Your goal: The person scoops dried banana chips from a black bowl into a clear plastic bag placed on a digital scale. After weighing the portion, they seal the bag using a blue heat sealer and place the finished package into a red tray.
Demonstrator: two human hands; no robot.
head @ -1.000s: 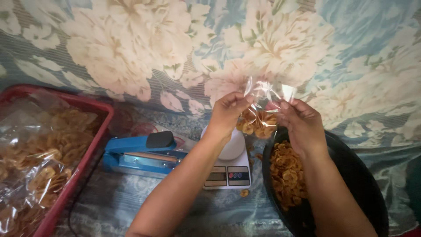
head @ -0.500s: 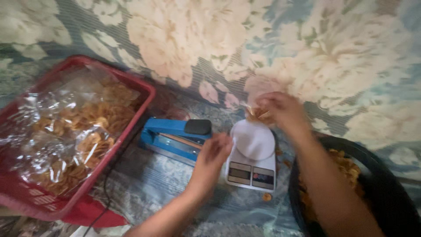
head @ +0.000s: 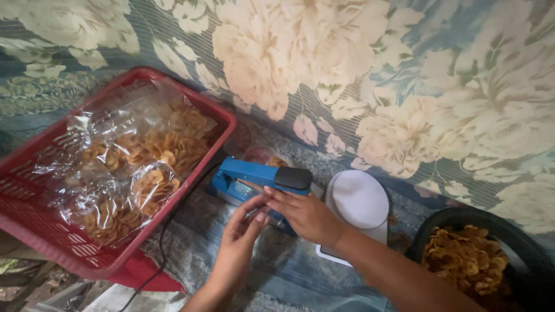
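A blue heat sealer [head: 254, 176] with a black handle lies on the flowered cloth. My left hand [head: 243, 228] and my right hand [head: 303, 215] meet at its front edge. Their fingertips pinch the edge of a small clear bag [head: 253, 213], which the hands mostly hide. A white kitchen scale [head: 358, 202] with a bare round plate stands just right of my right hand. Left of the sealer is a red plastic basket [head: 40, 228] holding several clear bags of fried chips [head: 144, 167].
A black bowl [head: 520, 242] heaped with loose chips [head: 465, 260] sits at the lower right. The sealer's black cord [head: 165, 242] runs down past the basket. A small round lid [head: 260, 155] and a few chips lie behind the sealer. Flowered cloth [head: 358, 69] covers the back.
The small bag left the scale plate and both hands moved left and down to the sealer. The view swung left, showing more of the red basket.
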